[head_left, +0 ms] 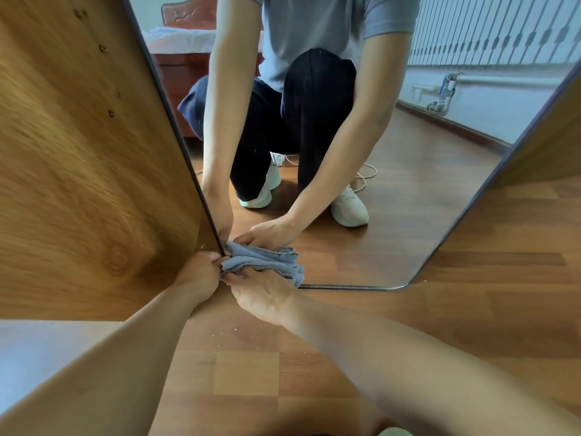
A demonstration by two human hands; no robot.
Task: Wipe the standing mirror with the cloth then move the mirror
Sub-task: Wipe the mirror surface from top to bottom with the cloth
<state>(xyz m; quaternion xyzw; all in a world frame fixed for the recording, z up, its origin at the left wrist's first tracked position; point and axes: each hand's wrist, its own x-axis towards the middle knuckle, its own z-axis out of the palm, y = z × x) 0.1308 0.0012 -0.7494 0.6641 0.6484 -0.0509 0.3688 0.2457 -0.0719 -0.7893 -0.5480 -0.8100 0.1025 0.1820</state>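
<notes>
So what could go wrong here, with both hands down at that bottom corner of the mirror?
The left hand grips the thin mirror frame at its lower corner; tugged, the mirror might tip or slide on the smooth wooden floor. The right hand presses the cloth low down, which could drag floor crumbs onto the glass.

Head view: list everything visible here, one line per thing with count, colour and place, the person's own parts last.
standing mirror: one, dark thin frame, centre, base on the floor
cloth: one, blue-grey, bunched at the mirror's lower left corner
wooden panel: one, light brown, left of the mirror
floor: wood-pattern brown, with pale crumbs
left hand: one, at the mirror's lower left corner, beside the cloth
right hand: one, gripping the cloth
</notes>
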